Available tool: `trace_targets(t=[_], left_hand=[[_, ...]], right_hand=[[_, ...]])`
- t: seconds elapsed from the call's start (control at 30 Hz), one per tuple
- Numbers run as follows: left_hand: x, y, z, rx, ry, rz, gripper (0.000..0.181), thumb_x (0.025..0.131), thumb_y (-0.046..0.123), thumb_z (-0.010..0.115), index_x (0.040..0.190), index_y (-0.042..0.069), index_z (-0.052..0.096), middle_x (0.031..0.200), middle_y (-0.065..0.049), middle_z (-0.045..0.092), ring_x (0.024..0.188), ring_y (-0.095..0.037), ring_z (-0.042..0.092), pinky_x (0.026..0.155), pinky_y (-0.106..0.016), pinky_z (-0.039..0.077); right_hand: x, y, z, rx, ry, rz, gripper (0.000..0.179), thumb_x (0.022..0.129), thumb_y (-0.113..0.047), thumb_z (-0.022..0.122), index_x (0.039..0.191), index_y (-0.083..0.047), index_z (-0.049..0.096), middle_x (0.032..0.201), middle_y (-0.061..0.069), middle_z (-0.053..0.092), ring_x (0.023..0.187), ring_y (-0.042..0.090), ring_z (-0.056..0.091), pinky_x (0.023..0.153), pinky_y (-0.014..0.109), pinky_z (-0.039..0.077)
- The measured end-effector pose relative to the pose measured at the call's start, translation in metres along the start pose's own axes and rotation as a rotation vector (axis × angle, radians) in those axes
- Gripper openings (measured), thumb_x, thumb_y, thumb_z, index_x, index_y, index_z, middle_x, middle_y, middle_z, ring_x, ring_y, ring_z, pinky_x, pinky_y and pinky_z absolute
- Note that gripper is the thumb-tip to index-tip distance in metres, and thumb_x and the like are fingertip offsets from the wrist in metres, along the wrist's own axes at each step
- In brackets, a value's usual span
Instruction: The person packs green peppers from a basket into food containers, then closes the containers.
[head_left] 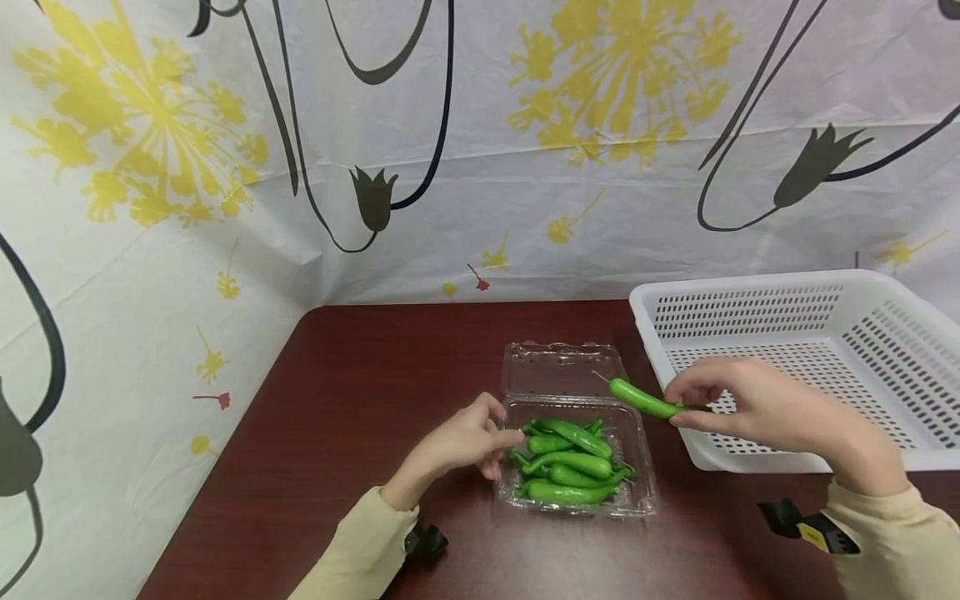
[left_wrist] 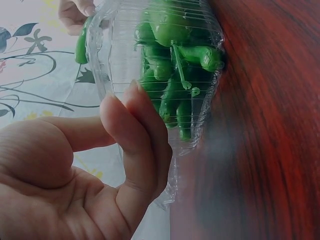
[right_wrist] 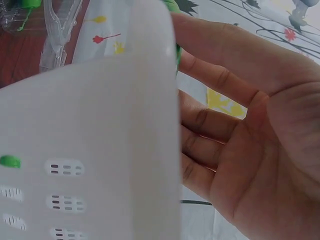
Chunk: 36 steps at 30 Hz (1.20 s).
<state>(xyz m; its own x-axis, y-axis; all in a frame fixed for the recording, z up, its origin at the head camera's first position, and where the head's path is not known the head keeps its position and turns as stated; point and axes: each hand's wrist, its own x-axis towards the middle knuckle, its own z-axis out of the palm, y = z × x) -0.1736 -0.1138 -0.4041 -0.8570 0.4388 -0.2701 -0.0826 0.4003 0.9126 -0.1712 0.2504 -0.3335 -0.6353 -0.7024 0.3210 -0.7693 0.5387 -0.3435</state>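
Note:
Between the thumb and fingers of my right hand (head_left: 772,408) is a green chili pepper (head_left: 637,398), held up near the left rim of the white basket. Its thin stem points left. My left hand (head_left: 468,437) is at the left edge of the clear plastic clamshell box (head_left: 648,500), thumb over the rim and bent fingers at the outer wall. Several green peppers (head_left: 566,493) lie inside the box, seen through its ribbed side in the left wrist view. In the right wrist view the basket wall (right_wrist: 100,115) hides most of the held pepper.
The white perforated basket (head_left: 832,354) stands at the right of the dark red-brown table (head_left: 360,392). The box's lid (head_left: 562,371) lies folded back toward the wall. A patterned white sheet (head_left: 480,167) hangs behind and along the left side.

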Motion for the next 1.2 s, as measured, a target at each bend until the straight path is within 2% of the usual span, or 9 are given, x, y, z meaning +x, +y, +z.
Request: trace_targets(t=[0.33,0.7,1.2], left_hand=[[0.001,-0.002,0.000,-0.006,0.000,-0.010,0.041,0.097,0.016,0.070,0.120,-0.006,0.044,0.070,-0.009,0.059,0.046,-0.014,0.059,0.051,-0.036,0.057],[0.001,-0.001,0.000,-0.008,-0.004,-0.006,0.042,0.097,0.016,0.070,0.121,-0.006,0.044,0.071,-0.009,0.060,0.046,-0.014,0.059,0.051,-0.035,0.057],[0.000,-0.001,0.001,-0.003,-0.005,-0.001,0.042,0.098,0.015,0.069,0.122,-0.007,0.043,0.070,-0.009,0.059,0.046,-0.013,0.059,0.051,-0.036,0.057]], right_hand=[[0.003,-0.006,0.002,0.017,-0.007,0.018,0.030,0.081,-0.009,0.085,0.095,-0.030,0.068,0.082,-0.026,0.056,0.070,-0.006,0.051,0.056,0.021,0.045],[0.009,-0.013,0.005,-0.006,0.009,-0.041,0.031,0.081,-0.012,0.085,0.097,-0.032,0.067,0.086,-0.027,0.057,0.072,-0.005,0.050,0.059,0.016,0.042],[0.015,-0.022,0.011,0.024,-0.024,-0.068,0.024,0.086,-0.014,0.081,0.102,-0.028,0.069,0.093,-0.022,0.061,0.077,-0.004,0.053,0.060,0.020,0.047]])
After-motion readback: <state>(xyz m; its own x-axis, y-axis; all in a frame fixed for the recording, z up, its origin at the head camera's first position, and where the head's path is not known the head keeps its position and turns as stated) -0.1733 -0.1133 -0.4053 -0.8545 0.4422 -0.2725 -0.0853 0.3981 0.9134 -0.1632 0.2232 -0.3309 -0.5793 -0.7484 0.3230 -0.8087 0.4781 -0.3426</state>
